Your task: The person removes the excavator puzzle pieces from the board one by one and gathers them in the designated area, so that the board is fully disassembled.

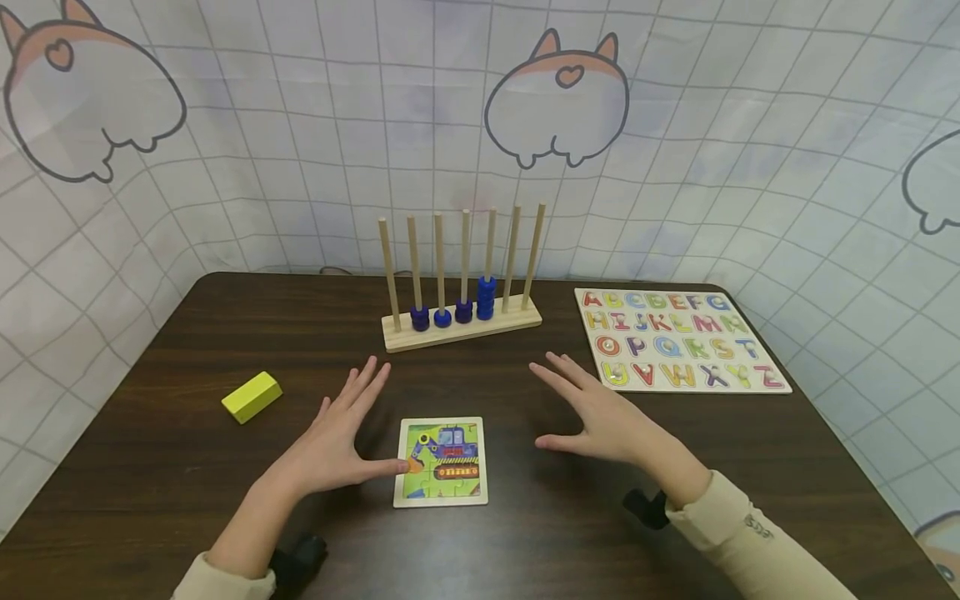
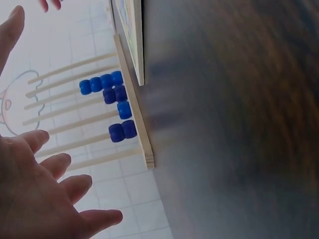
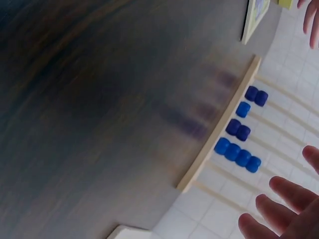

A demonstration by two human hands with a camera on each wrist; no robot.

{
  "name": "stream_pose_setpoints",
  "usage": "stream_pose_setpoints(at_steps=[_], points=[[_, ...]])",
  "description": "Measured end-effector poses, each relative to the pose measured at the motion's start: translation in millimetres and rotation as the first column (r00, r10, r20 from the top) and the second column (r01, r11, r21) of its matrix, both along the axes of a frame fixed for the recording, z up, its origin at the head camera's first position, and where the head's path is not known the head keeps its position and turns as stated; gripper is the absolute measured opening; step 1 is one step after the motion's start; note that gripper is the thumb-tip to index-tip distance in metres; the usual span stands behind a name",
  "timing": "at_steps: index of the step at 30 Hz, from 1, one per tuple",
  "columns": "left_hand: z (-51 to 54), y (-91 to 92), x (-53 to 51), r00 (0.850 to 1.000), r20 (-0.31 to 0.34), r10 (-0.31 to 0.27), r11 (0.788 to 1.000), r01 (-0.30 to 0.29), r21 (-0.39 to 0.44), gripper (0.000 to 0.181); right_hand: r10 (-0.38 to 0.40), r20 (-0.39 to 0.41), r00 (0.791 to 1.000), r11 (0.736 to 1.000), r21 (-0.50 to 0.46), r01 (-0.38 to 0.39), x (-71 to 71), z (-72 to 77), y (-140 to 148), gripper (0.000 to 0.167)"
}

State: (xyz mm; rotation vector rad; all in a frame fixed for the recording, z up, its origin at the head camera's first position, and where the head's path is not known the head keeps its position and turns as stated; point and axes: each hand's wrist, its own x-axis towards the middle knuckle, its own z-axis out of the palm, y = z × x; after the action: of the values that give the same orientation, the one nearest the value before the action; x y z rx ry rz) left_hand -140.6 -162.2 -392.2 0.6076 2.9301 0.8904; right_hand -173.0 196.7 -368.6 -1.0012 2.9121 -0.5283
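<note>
Head view: the picture puzzle (image 1: 450,477) lies flat on the table (image 1: 517,550) between both hands, well inside the table's edges. Left hand (image 1: 333,446): fingers spread apart, thumb tip over the puzzle's left rim; contact cannot be determined. Right hand (image 1: 603,417): fingers apart, gripping nothing, near the letter board (image 1: 654,361). Bare tabletop separates puzzle from peg rack (image 1: 462,330).

Left wrist view: fingers apart, in front of the rack's pegs.

Right wrist view: fingers likewise apart.
</note>
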Motion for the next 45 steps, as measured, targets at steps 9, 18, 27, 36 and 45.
stream_pose_setpoints(at_steps=[9,18,27,36,45], points=[[-6.5,-0.2,0.8,0.999,0.047,-0.005,1.0,0.004,0.022,0.114,0.024,0.01,1.0,1.0,0.01,-0.024,-1.2,-5.3,-15.6,0.088],[-13.1,0.9,2.7,0.992,0.124,-0.013,0.998,0.004,0.067,0.111,0.057,0.048,0.997,0.998,0.027,-0.058,-1.6,-5.9,-33.4,0.088],[-22.5,3.4,1.4,0.985,0.159,-0.071,0.995,0.059,0.075,0.107,0.071,0.1,0.992,0.995,0.065,-0.078,-5.6,-11.6,-52.5,0.083],[-26.3,6.3,-3.3,0.974,0.206,-0.089,0.995,0.077,0.067,0.096,0.085,0.134,0.987,0.99,0.103,-0.099,-8.1,-14.7,-75.5,0.079],[-28.0,9.1,-3.7,0.965,0.246,-0.096,0.995,0.084,0.062,0.099,0.091,0.149,0.985,0.985,0.132,-0.112,-9.0,-17.6,-92.1,0.076]])
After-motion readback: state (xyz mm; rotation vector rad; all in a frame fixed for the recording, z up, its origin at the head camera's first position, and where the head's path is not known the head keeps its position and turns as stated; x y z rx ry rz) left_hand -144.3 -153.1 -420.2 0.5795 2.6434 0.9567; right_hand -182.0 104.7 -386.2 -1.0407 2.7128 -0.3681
